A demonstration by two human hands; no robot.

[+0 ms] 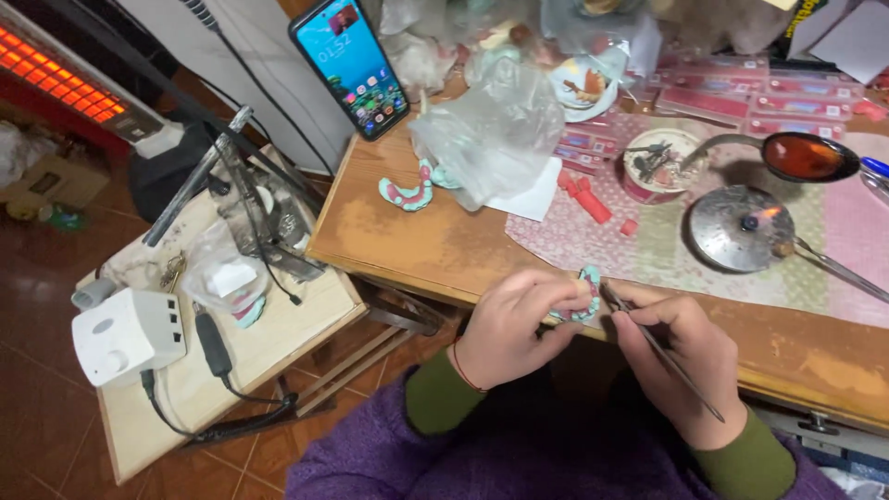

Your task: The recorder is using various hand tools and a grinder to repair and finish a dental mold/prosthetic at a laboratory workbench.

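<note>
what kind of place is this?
Likely a small dental-lab workbench at home: the left hand holds a denture model, the right hand a thin metal tool, beside a lit burner.

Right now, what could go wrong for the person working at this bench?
1. The burner is lit near the right hand; a sleeve could brush the flame.
2. The left hand pinches a small dental model over the table edge; the tool might slip and drop it.
</note>
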